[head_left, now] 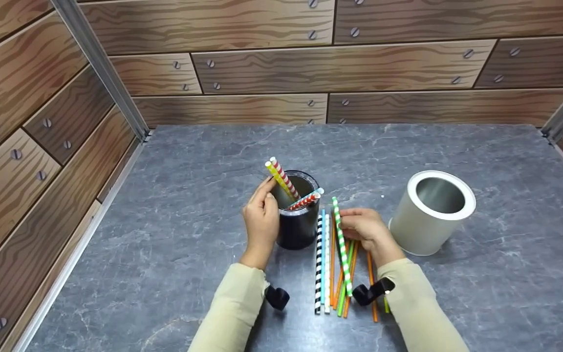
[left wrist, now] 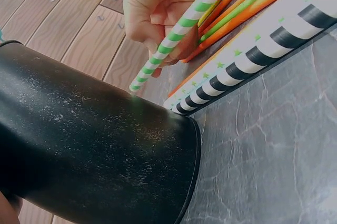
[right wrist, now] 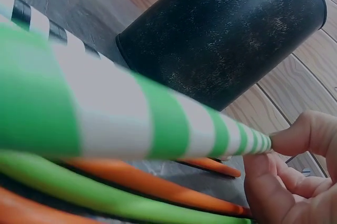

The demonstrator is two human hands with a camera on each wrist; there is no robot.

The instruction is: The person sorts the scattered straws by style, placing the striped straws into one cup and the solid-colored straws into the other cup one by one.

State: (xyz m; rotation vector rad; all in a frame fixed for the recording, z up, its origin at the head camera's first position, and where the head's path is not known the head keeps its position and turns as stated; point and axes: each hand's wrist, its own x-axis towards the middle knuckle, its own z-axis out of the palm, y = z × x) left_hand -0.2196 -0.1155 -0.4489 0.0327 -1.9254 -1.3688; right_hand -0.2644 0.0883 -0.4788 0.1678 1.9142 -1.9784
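Observation:
A green-and-white striped paper straw (head_left: 341,244) is pinched between the thumb and fingers of my right hand (head_left: 367,229), near its far end. It is raised above the other straws, as the right wrist view (right wrist: 168,116) also has it. My left hand (head_left: 262,215) holds the black can (head_left: 297,230) by its left side, fingers near the rim. Inside the can stand a yellow straw (head_left: 276,173), a red-and-white striped straw (head_left: 286,178), a red patterned straw (head_left: 307,200) and a light blue one (head_left: 319,191). The left wrist view hides most of my left hand.
Beside the can lie a black-and-white striped straw (head_left: 318,274), a blue straw (head_left: 323,254), a white straw (head_left: 327,283) and several orange and green ones. A white-grey can (head_left: 418,227) stands at the right. Wood-patterned walls (head_left: 262,73) enclose the grey marbled table (head_left: 164,195).

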